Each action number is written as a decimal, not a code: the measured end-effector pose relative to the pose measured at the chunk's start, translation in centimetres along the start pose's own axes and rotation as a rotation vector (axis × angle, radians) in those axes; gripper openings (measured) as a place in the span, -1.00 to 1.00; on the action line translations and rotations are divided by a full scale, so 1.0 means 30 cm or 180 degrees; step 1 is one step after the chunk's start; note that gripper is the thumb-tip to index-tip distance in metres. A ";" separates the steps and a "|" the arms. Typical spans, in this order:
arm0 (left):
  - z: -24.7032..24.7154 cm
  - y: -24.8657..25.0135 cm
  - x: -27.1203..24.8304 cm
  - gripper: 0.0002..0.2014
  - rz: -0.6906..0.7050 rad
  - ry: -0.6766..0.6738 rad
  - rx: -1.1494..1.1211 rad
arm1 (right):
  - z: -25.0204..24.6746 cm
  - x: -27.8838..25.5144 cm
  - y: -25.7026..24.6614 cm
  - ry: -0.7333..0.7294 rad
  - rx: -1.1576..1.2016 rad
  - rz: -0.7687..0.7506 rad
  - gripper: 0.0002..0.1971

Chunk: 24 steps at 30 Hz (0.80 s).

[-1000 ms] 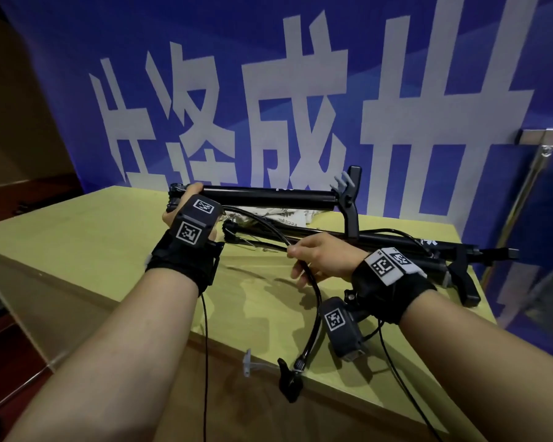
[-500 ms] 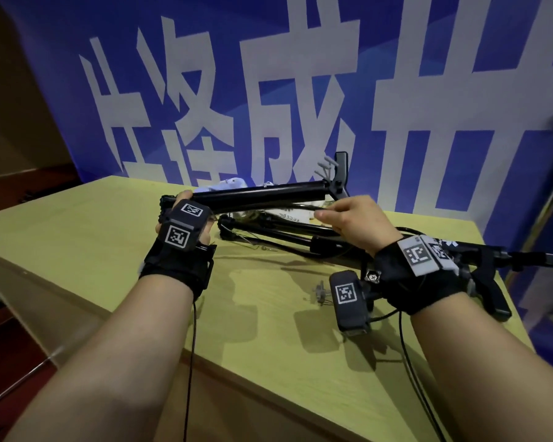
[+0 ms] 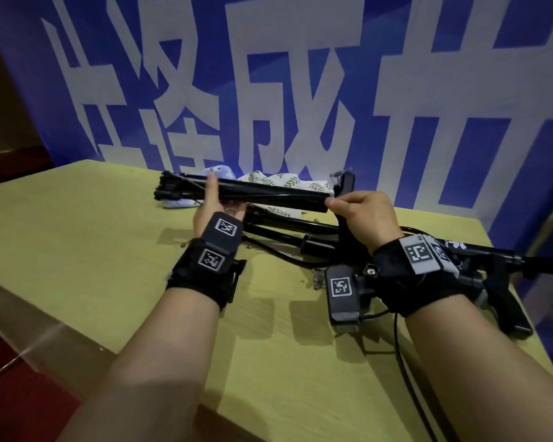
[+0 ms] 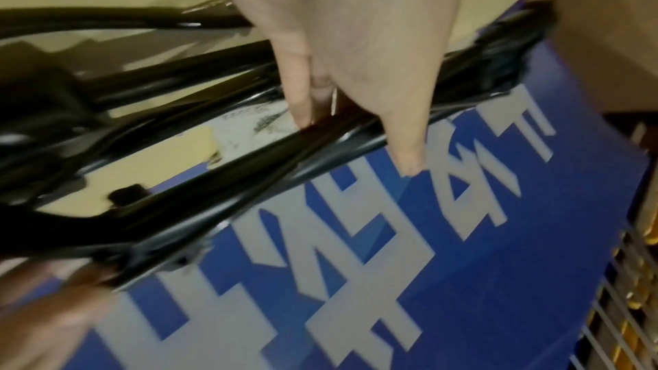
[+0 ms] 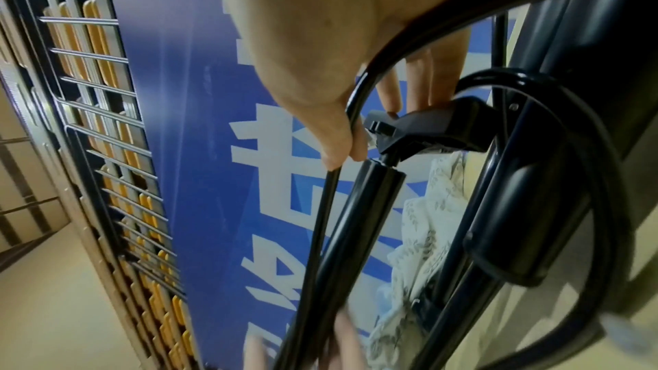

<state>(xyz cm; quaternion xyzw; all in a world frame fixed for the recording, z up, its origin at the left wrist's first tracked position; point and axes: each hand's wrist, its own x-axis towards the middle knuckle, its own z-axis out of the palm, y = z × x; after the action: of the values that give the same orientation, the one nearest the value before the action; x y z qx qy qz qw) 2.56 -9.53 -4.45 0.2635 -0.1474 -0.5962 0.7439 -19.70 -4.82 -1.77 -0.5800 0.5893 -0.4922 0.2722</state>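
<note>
A black folded stand (image 3: 304, 232) lies on the yellow-green table (image 3: 77, 237). Its upper black tube (image 3: 268, 194) is lifted off the table. My left hand (image 3: 216, 199) grips that tube near its left part, thumb (image 4: 405, 151) over the top and fingers (image 4: 299, 106) underneath. My right hand (image 3: 332, 204) is at the tube's right end, beside a black bracket (image 5: 427, 128). There its thumb and forefinger pinch a thin black cable (image 5: 322, 221) that runs along the tube (image 5: 359, 221) and loops back past the wrist.
A leaf-patterned cloth (image 3: 288, 181) lies behind the tube against the blue banner (image 3: 300, 90). More black stand parts (image 3: 508, 291) stretch to the table's right edge. The table's front edge (image 3: 205, 406) runs close below my forearms. A metal grille (image 5: 89, 94) stands beyond the banner.
My right hand rose from the cable at mid-table to the tube's right end, drawing up the cable that hung over the front edge. My left hand shifted rightward along the tube.
</note>
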 end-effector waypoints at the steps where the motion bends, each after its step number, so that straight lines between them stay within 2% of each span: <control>1: 0.026 -0.037 -0.032 -0.53 -0.0065 -0.0266 0.0178 | 0.006 -0.003 -0.005 -0.0050 0.0063 -0.0006 -0.78; 3: 0.086 -0.104 -0.100 -0.59 -0.0296 -0.0651 0.0656 | 0.026 -0.014 -0.021 -0.0151 0.0090 -0.0050 -0.80; 5: 0.107 -0.153 -0.117 -0.70 -0.0515 -0.0999 0.0785 | 0.043 -0.019 -0.026 -0.0243 -0.0057 -0.0241 -0.79; 6: 0.109 -0.167 -0.116 -0.68 -0.0556 -0.1071 0.0776 | 0.047 -0.019 -0.027 -0.0270 -0.0165 -0.0363 -0.78; 8: 0.098 -0.173 -0.107 -0.66 -0.0591 -0.1122 0.0727 | 0.040 -0.020 -0.026 -0.0350 -0.0276 -0.0461 -0.76; 12: 0.069 -0.145 -0.090 -0.76 -0.0601 -0.1231 0.0722 | 0.021 -0.012 -0.008 -0.0653 -0.0056 -0.0245 -0.70; 16: 0.059 -0.132 -0.096 -0.90 -0.0567 -0.1156 0.0625 | 0.009 -0.012 -0.001 -0.0934 0.0133 -0.0244 -0.73; 18: 0.051 -0.131 -0.093 -0.92 -0.0546 -0.1102 0.0617 | -0.004 -0.016 -0.007 -0.0968 -0.0108 -0.0281 -0.72; 21: 0.043 -0.131 -0.091 -0.92 -0.0552 -0.1026 0.0612 | -0.011 -0.021 -0.016 -0.0878 -0.0514 -0.0403 -0.69; 24: 0.044 -0.129 -0.098 -0.80 -0.0582 -0.0991 0.0556 | -0.002 -0.021 -0.020 -0.0897 -0.0373 -0.0381 -0.70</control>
<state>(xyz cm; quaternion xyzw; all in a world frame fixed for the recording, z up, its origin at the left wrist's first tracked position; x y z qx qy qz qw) -1.99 -7.55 -5.29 0.2440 -0.2873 -0.6798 0.6292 -19.40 -4.10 -1.38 -0.6923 0.5373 -0.3861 0.2881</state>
